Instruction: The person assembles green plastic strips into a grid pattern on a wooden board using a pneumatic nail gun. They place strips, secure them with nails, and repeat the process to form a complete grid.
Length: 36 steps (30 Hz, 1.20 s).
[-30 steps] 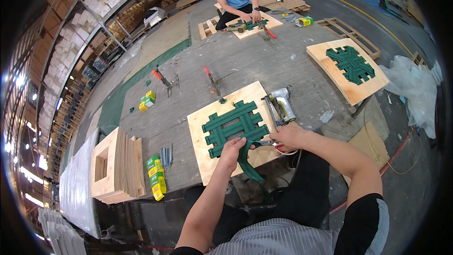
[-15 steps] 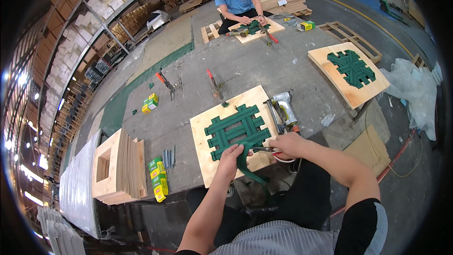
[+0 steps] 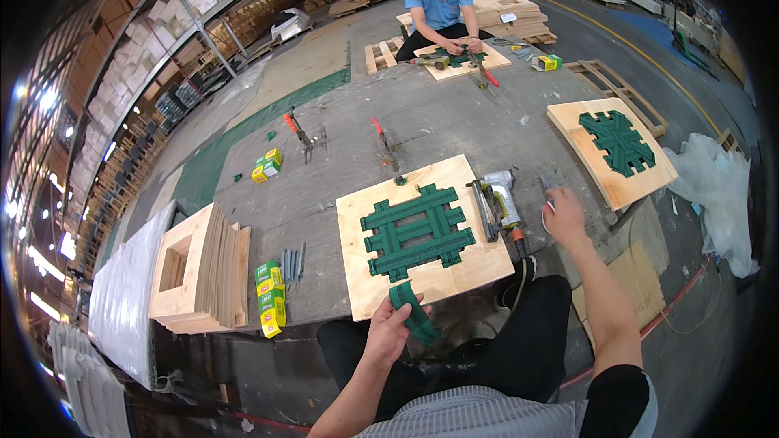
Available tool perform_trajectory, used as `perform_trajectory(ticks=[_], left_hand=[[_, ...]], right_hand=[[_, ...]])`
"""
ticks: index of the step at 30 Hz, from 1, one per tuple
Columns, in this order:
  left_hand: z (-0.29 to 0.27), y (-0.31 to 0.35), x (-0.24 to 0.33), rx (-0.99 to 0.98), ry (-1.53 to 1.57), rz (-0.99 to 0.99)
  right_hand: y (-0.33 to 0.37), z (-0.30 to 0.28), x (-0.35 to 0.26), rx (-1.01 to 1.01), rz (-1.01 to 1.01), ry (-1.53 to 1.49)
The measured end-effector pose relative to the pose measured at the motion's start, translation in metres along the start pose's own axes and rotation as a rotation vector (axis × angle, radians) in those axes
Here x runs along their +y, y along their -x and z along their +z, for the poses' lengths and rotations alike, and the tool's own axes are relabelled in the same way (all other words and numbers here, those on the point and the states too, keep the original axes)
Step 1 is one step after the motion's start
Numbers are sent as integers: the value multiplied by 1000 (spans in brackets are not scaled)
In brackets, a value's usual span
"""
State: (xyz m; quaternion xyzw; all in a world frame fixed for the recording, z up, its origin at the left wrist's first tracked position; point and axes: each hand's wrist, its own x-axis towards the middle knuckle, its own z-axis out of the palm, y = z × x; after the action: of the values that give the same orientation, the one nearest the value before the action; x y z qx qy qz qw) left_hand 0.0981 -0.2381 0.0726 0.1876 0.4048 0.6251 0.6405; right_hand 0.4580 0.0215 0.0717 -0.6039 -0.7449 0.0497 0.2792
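My left hand [image 3: 388, 326] pinches the end of a loose green webbing strap [image 3: 421, 324] at the near edge of a square plywood board [image 3: 357, 235]. On that board, green straps [image 3: 391, 234] cross one another in a lattice around an opening. My right hand [image 3: 565, 217] is out to the right, low over the table, closed round the handles of a pair of scissors [image 3: 549, 206]. Their blades point away from me and show only partly. Between board and right hand lies a staple gun [image 3: 503, 201] with a hose.
Yellow-green boxes [image 3: 273, 296], metal strips [image 3: 294, 263] and stacked wooden frames [image 3: 182, 264] are at left. Pliers-like red-handled tools [image 3: 378, 131] lie beyond the board. Another strapped board [image 3: 574, 134] overhangs the right edge. Across the table, a co-worker [image 3: 442, 12] handles green straps.
My right hand has moved right with the scissors, away from the strap. The strap now hangs as a separate short piece from my left hand, which has drawn slightly nearer me.
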Motion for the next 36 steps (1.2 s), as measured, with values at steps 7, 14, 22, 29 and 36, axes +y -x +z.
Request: perform_trajectory(ticks=[7,14,22,29,36], left_hand=[[37,-22,20,-74,-4,46],[27,-98,83,65,-422,149],[-28,-209,84,60,-1229,147],[-32,-227,60,117,-1430,229],[-35,-227,54,171,-1408,259]], right_hand=[[129,62,-162,-836,-321,-933],[171,76,-188,-987,245,-1197],[182,95,-192,-961,500,-1199],[187,86,-175,-596,329,-1023],[90,116,-241,-798,867,-1722]])
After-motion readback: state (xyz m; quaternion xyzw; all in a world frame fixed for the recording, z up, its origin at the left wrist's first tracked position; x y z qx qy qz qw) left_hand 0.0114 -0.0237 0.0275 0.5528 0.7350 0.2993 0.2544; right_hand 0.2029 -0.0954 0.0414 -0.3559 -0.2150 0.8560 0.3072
